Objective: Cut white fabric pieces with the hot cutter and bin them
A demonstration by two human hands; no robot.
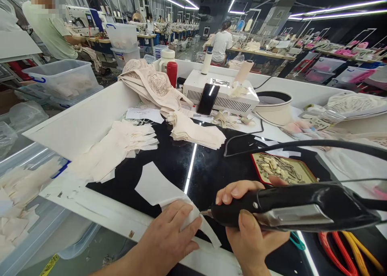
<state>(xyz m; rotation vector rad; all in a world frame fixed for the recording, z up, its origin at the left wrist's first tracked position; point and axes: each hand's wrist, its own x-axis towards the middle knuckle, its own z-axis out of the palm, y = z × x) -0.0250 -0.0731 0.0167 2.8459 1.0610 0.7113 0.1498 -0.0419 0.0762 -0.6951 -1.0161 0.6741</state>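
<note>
A curved white fabric piece lies on the glossy black tabletop, its narrow end reaching toward the front edge. My left hand is on this piece, fingers bent and holding it down. In my right hand is a black corded hand tool with a metal lever along its side. Its thin metal tip meets the fabric close to my left fingertips. What the tip does to the cloth is too small to make out.
Cream fabric stacks lie farther back, beside a phone leaning on a white machine box. A tray of sunflower seeds is near the tool. Red-handled scissors lie front right. The tool's black cable crosses the right side.
</note>
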